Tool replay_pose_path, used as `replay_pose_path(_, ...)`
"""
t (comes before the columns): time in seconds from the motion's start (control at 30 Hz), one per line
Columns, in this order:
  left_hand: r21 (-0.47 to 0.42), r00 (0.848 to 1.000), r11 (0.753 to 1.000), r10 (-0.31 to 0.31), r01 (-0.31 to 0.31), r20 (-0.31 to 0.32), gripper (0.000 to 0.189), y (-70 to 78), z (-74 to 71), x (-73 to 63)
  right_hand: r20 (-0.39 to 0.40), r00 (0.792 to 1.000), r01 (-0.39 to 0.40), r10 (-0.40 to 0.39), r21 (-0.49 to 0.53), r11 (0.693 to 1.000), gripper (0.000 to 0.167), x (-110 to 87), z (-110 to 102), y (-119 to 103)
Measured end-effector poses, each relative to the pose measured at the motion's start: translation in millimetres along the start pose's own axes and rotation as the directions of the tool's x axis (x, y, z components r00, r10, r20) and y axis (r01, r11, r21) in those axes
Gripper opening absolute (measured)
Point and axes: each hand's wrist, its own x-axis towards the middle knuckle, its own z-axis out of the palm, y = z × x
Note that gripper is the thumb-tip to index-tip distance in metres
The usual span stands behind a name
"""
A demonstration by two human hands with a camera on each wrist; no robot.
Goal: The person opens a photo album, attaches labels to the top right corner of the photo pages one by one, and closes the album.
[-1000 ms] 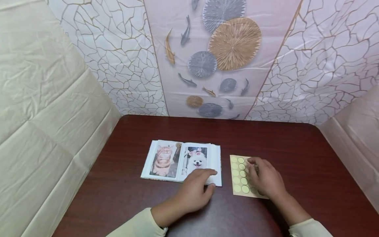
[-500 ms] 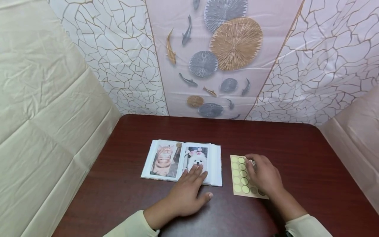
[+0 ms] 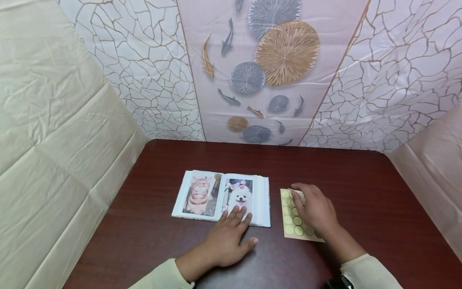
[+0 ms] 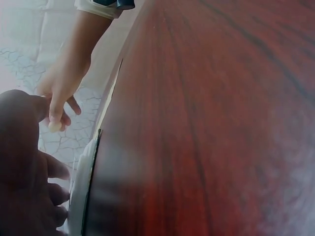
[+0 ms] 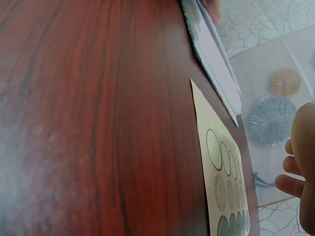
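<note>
An open photo album lies on the table with a cat picture on the left page and a white dog picture on the right. A small round sticker sits at the cat picture's upper right corner. My left hand rests with straight, spread fingers on the right page's lower edge. Over the sticker sheet, my right hand pinches a small pale round sticker between thumb and finger. Printed stickers show on the sheet beside bare yellow circles; the hand hides part of it.
The dark red wooden table carries the album and the sheet side by side, a narrow gap between them. Patterned cloth hangs behind the far edge, with plain beige cloth along the left side.
My left hand has shifted from the page's lower right corner leftward, its fingers now spread at the dog picture's bottom. My right hand has moved left and slightly farther away over the sheet.
</note>
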Motion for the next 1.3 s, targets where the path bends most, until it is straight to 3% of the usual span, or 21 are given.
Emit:
replay_pose_path(0.2, 0.045, 1.000, 0.999, -0.003, 0.002, 0.017, 0.078, -0.2, 2.0, 0.6, 0.022, 1.000, 0.008, -0.008, -0.004, 1.000, 0.026, 7.2, 5, -5)
replay_pose_path(0.57, 0.050, 0.999, 0.999, -0.002, 0.000, 0.043, 0.077, 1.0, 1.7, 1.1, 0.055, 0.996, 0.068, -0.066, -0.036, 0.997, 0.025, 20.0, 15, -13)
replay_pose_path(0.8, 0.036, 0.998, 0.999, -0.014, 0.012, 0.054, 0.078, 0.8, -1.5, 2.2, 0.019, 0.988, 0.156, -0.155, -0.055, 0.986, 0.018, 29.5, 21, -17)
replay_pose_path(1.3, -0.006, 0.994, 1.000, -0.030, 0.031, 0.104, 0.079, 1.4, -9.0, 1.9, -0.038, 0.964, 0.259, -0.263, -0.089, 0.962, 0.017, 47.3, 34, -19)
